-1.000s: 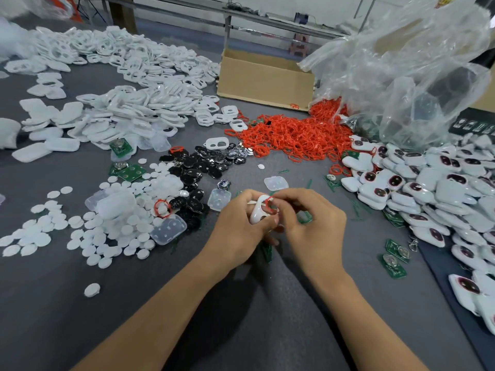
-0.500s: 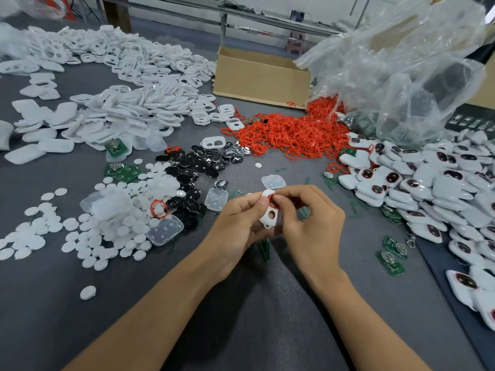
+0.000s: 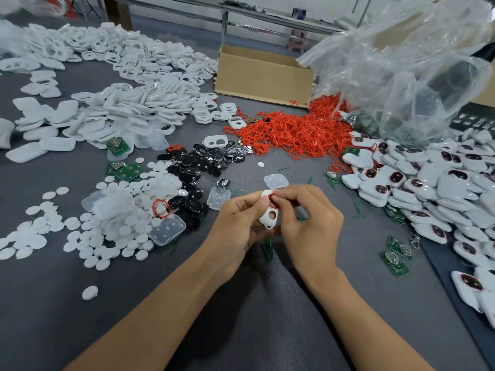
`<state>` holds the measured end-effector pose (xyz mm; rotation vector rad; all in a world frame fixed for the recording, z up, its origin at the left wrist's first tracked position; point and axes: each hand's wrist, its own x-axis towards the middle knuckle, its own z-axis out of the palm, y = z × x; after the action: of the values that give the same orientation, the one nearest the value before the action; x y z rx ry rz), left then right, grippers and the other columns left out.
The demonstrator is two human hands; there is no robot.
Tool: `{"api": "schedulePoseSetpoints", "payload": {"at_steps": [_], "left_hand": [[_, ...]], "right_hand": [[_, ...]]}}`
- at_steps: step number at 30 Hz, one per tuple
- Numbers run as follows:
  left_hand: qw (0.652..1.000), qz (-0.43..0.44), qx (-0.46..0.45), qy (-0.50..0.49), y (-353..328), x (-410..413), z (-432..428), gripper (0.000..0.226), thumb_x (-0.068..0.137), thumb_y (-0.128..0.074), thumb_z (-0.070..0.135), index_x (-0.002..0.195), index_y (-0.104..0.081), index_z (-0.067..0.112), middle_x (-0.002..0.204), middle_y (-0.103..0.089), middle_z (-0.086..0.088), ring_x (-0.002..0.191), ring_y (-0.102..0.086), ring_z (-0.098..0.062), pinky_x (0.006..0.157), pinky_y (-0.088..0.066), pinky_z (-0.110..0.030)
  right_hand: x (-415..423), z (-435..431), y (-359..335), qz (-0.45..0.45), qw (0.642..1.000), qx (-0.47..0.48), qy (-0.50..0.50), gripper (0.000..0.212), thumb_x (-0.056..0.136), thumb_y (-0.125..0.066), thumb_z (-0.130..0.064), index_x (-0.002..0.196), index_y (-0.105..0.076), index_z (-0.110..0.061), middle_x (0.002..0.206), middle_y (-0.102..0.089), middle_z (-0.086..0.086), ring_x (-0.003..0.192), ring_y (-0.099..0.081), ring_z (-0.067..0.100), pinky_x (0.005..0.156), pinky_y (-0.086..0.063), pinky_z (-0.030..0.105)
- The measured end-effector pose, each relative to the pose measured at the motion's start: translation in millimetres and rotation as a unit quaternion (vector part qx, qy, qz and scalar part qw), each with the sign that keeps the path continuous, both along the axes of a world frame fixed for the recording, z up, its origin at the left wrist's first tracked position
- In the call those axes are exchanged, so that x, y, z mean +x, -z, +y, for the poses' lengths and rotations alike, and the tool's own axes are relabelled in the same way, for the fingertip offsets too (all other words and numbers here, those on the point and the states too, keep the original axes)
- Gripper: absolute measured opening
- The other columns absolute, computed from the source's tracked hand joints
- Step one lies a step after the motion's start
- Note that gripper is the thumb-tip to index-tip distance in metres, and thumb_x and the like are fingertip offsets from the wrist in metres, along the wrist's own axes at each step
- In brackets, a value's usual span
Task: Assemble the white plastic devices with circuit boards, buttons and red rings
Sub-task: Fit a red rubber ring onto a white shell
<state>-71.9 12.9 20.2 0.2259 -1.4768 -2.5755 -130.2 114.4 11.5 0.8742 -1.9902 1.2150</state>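
My left hand (image 3: 235,226) grips a white plastic shell (image 3: 269,214) with two holes, held upright over the grey table. My right hand (image 3: 308,215) pinches a red ring (image 3: 272,200) against the shell's upper hole; most of the ring is hidden by my fingers. A heap of red rings (image 3: 292,132) lies at the back centre. Black buttons (image 3: 198,167) lie left of my hands beside white round discs (image 3: 80,231). Green circuit boards (image 3: 396,255) lie at the right, and finished white devices (image 3: 428,183) are piled further right.
White shells (image 3: 120,84) cover the back left. A cardboard box (image 3: 262,76) and a big clear plastic bag (image 3: 401,65) stand at the back. Clear membrane pads (image 3: 167,228) and green scraps (image 3: 267,247) lie near my hands. The grey table (image 3: 241,317) lies beneath my arms.
The shell has turned more upright between my hands, its lower hole now facing me. My right fingers have shifted along the red ring at the upper hole. Both hands stayed in place.
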Motion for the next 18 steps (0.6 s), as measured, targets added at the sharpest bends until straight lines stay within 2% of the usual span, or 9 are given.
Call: {"api": "schedulePoseSetpoints", "payload": {"at_steps": [5, 9, 11, 13, 15, 18], "left_hand": [[0.998, -0.001, -0.04, -0.048, -2.2, -0.5, 4.5, 0.027, 0.1, -0.043, 0.008, 0.092, -0.069, 0.006, 0.079, -0.067, -0.008, 0.072, -0.062, -0.013, 0.057, -0.055, -0.022], [0.994, -0.013, -0.07, -0.08, -1.6, -0.9, 6.5, 0.028, 0.101, -0.043, 0.007, 0.086, -0.068, 0.01, 0.068, -0.063, -0.002, 0.063, -0.059, -0.009, 0.052, -0.053, -0.02], [0.994, -0.011, -0.067, -0.083, -0.6, -0.3, 6.3, 0.027, 0.1, -0.044, 0.008, 0.087, -0.068, 0.009, 0.071, -0.065, -0.003, 0.065, -0.06, -0.009, 0.053, -0.053, -0.02], [0.995, -0.001, -0.064, -0.072, 0.4, 0.2, 5.8, 0.024, 0.1, -0.046, 0.01, 0.093, -0.069, 0.005, 0.078, -0.064, -0.009, 0.072, -0.061, -0.013, 0.057, -0.055, -0.022], [0.995, 0.01, -0.076, -0.066, 2.2, 0.0, 4.8, 0.022, 0.099, -0.048, 0.011, 0.097, -0.069, 0.004, 0.077, -0.065, -0.007, 0.074, -0.063, -0.014, 0.061, -0.057, -0.024], [0.991, 0.026, -0.108, -0.069, 4.0, -2.1, 2.3, 0.023, 0.1, -0.047, 0.011, 0.101, -0.07, 0.006, 0.085, -0.071, -0.01, 0.079, -0.068, -0.013, 0.068, -0.059, -0.026]], "right_hand": [[-1.0, -0.6, 0.3, 0.029, 1.0, 0.007, 0.001, 0.012, 0.076, -0.064, 0.004, 0.074, -0.07, -0.005, 0.075, -0.067, 0.002, 0.071, -0.061, 0.02, 0.066, -0.048, 0.032], [-1.3, 0.4, 2.1, 0.073, 0.996, 0.045, -0.001, 0.01, 0.082, -0.064, 0.0, 0.076, -0.071, -0.004, 0.075, -0.067, 0.006, 0.068, -0.06, 0.027, 0.061, -0.049, 0.039], [-1.5, 0.2, 1.3, 0.072, 0.996, 0.049, -0.001, 0.009, 0.082, -0.065, 0.0, 0.077, -0.072, -0.004, 0.075, -0.067, 0.006, 0.068, -0.06, 0.028, 0.061, -0.049, 0.039], [-1.2, -0.8, -1.6, 0.024, 0.999, 0.029, -0.011, 0.009, 0.078, -0.067, 0.002, 0.076, -0.072, -0.006, 0.077, -0.067, 0.004, 0.072, -0.06, 0.026, 0.066, -0.049, 0.038], [-1.9, -1.1, -5.3, -0.067, 0.997, -0.007, -0.037, 0.012, 0.077, -0.068, 0.002, 0.077, -0.071, -0.009, 0.08, -0.068, 0.001, 0.078, -0.062, 0.02, 0.072, -0.051, 0.037], [-3.3, -0.4, -9.8, -0.259, 0.957, -0.048, -0.122, 0.013, 0.086, -0.063, -0.002, 0.096, -0.068, -0.009, 0.091, -0.07, -0.001, 0.084, -0.067, 0.012, 0.079, -0.054, 0.036]]}}
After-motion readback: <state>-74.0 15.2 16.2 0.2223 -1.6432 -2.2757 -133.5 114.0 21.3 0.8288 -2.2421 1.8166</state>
